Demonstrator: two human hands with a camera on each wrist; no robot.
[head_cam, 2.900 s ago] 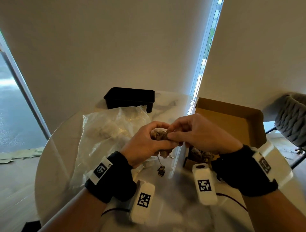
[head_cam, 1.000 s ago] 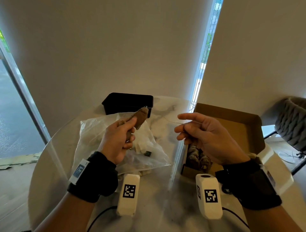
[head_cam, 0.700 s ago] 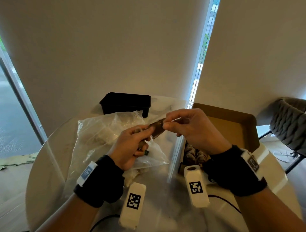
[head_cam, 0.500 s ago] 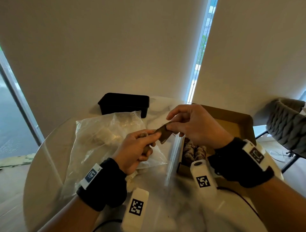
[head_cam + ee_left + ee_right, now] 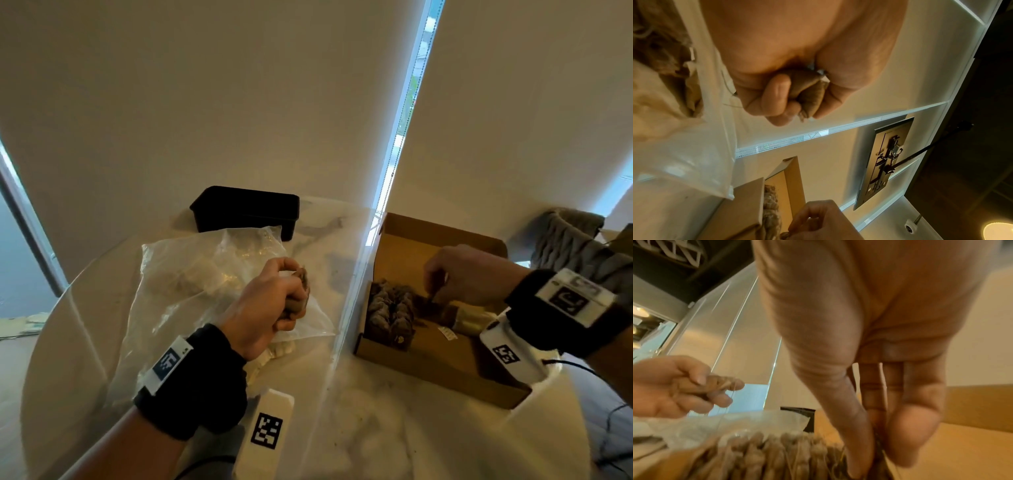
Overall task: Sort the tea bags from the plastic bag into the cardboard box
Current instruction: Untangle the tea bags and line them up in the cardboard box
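Note:
My left hand (image 5: 297,291) hovers over the clear plastic bag (image 5: 191,281) and grips a small bunch of brown tea bags (image 5: 809,91) in its curled fingers. A thin string hangs from that bunch in the right wrist view. My right hand (image 5: 433,298) reaches down into the open cardboard box (image 5: 428,373). Its thumb and fingers pinch one tea bag (image 5: 878,447) right beside the row of packed tea bags (image 5: 390,311) at the box's left end. More tea bags show dimly inside the plastic bag.
A black rectangular container (image 5: 246,209) stands behind the plastic bag at the far side of the round marble table (image 5: 359,428). The box's lid (image 5: 442,236) stands upright at its back. A grey woven chair (image 5: 568,240) is beyond the table at right.
Both hands met over the table at one tea bag. My right hand then went right and down into the box with it, and my left hand stayed over the plastic bag.

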